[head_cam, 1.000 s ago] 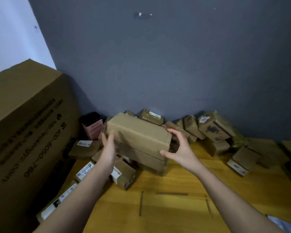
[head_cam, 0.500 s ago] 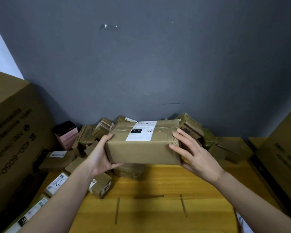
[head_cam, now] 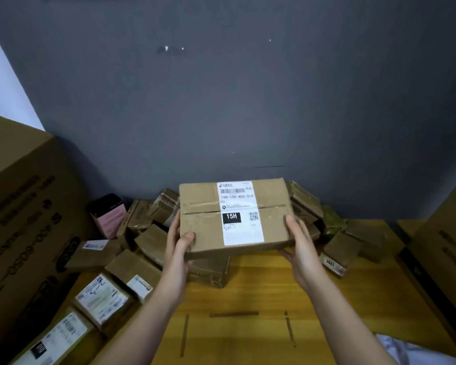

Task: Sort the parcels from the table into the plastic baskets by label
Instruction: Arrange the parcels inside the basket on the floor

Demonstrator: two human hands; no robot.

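I hold a brown cardboard parcel (head_cam: pixel 203 225) up above the wooden table (head_cam: pixel 261 293), its top face tilted toward me. A white label on it reads 15H in a black block. My left hand (head_cam: pixel 178 248) grips its left end, thumb on top. My right hand (head_cam: pixel 302 248) grips its right end, thumb on the top edge and fingers underneath. Several more taped parcels (head_cam: pixel 153 214) lie heaped against the grey wall behind and to the left. No plastic basket is in view.
A very large printed carton (head_cam: pixel 24 233) stands at the left edge and another big carton (head_cam: pixel 448 246) at the right. A pink box with a black lid (head_cam: pixel 108 217) stands near the wall. Labelled parcels (head_cam: pixel 100 299) line the table's left side.
I have turned the parcel so its labelled face points at me and lifted it slightly. My thumbs have come onto the top face. The view has shifted a little.
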